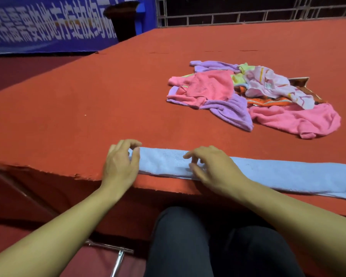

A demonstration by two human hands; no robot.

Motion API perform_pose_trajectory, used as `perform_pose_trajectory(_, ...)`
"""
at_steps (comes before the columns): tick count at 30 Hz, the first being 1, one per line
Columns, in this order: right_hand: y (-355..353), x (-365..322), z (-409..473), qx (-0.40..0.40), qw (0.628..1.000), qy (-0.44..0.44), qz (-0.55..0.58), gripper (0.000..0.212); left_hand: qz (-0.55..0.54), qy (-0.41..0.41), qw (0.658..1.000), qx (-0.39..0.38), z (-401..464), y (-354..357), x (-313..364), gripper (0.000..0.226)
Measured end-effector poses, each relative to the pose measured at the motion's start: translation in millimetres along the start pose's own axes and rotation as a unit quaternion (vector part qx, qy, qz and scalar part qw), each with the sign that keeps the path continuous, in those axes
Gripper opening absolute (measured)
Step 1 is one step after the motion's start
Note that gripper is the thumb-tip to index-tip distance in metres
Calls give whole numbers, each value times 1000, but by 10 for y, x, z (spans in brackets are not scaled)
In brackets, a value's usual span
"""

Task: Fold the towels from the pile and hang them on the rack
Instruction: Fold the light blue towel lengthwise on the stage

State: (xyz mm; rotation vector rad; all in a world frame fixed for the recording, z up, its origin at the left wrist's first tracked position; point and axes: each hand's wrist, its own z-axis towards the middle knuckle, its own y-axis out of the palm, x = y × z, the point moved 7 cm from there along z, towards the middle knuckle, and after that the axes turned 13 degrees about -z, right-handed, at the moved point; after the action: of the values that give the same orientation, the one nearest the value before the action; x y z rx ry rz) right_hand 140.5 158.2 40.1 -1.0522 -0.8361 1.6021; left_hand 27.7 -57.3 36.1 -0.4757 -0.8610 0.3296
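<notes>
- Your left hand's fingers (135, 145) curled at the left end of the blue towel (268, 172), thumb and fingertips pinching its edge.
- Your right hand (210, 164) rested on the towel near that end, fingers bent and pressing into the cloth; whether they gripped it, you couldn't tell.
- The towel lay folded into a long narrow strip along the near edge of the red table (108, 96), its long axis running left to right, off frame at right.
- Farther back to the right sat the towel pile (248, 96), well apart from the strip.
- Beyond the table hung a blue banner (38, 27).
</notes>
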Motion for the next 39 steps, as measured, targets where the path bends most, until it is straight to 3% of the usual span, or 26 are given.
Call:
perform_pose_trajectory(3, 131, -317, 359, 3, 1000, -14, 26, 25, 21, -64, 998, 0, 21, -144, -314, 14)
perform_pose_trajectory(10, 669, -801, 1262, -26, 997, -15, 77, 31, -32, -113, 993, -16, -113, -208, -510, 24)
perform_pose_trajectory(15, 1057, -940, 1552, -165, 986, -25, 13, 46, -47, -151, 987, 0, -112, -198, -618, 36)
perform_pose_trajectory(17, 1145, -959, 1581, -189, 980, -36, 56, 49, -38, -172, 984, -11, -102, -189, -685, 46)
perform_pose_trajectory(21, 1056, -938, 1614, -135, 970, -47, 195, 49, -33, -198, 977, -76, -72, -128, -721, 62)
perform_pose_trajectory(24, 964, -875, 1657, -89, 966, -44, 240, 45, -12, -223, 968, -112, -17, -115, -716, 58)
perform_pose_trajectory(28, 910, -862, 1705, -52, 965, -30, 255, 41, -118, -281, 950, -67, 79, -258, -779, 51)
perform_pose_trajectory(32, 1083, -1024, 1651, -72, 971, -25, 226, 43, -35, -287, 954, -77, 43, -442, -863, 59)
perform_pose_trajectory(35, 1297, -1149, 1547, -118, 984, -49, 126, 44, 95, -233, 962, -106, -93, -460, -814, 58)
perform_pose_trajectory(39, 1146, -1185, 1518, -89, 990, -58, 89, 45, 173, -170, 969, -54, -174, -510, -664, 53)
